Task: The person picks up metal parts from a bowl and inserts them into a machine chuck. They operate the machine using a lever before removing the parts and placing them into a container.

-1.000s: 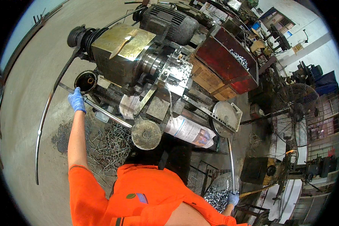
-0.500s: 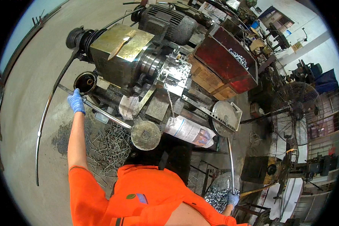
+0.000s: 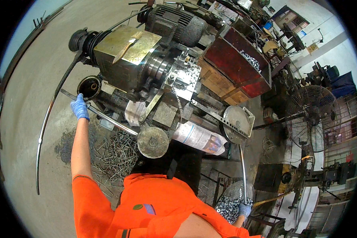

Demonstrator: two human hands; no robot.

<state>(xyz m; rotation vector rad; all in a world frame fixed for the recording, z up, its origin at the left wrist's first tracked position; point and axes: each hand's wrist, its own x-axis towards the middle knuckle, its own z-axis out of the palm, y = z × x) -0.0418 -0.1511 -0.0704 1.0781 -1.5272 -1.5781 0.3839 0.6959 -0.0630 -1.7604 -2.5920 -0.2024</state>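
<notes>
My left hand (image 3: 80, 108), in a blue glove, is wrapped round a steel lever (image 3: 112, 120) at the left of the machine. The lever runs down to a round metal disc (image 3: 153, 142). Low on the right, my gloved right hand (image 3: 245, 209) is closed on the lower end of a long steel handle (image 3: 242, 170). That handle rises toward a larger round plate (image 3: 236, 123). Just beside this hand stands a mesh basket (image 3: 238, 188) of small shiny metal parts. Ahead is the machine's bright metal work head (image 3: 184, 77), next to a round chuck (image 3: 158, 67).
A brush (image 3: 126, 48) lies on the brass-coloured cover (image 3: 146, 41). Behind are a motor (image 3: 176, 25) and a red bin (image 3: 234, 59) of metal pieces. Metal scrap (image 3: 117, 156) covers the floor at left. A caged fan (image 3: 313, 117) stands at right; newspaper (image 3: 200, 138) lies in front.
</notes>
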